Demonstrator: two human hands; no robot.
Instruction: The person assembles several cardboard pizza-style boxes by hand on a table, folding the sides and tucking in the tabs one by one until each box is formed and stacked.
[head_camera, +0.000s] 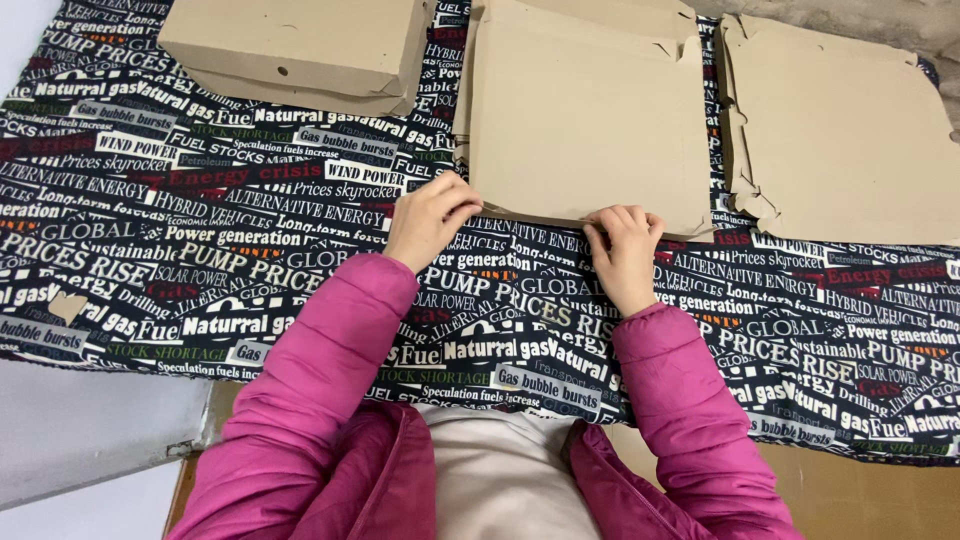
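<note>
Printed cloth (200, 230) bears three cardboard pieces; left hand (428, 218) and right hand (626, 250) pinch the middle sheet's (590, 130) edge.

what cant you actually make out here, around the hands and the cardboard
- Head view: the fingertips of the left hand and right hand curl at the near edge of the middle cardboard sheet; whether each grip pinches it or only presses cannot be told.
- Folded box: top cut off by the frame edge; contents hidden.
- Torn cardboard sheet: right side cut off by the frame.
- Table under the printed cloth: covered.
</note>
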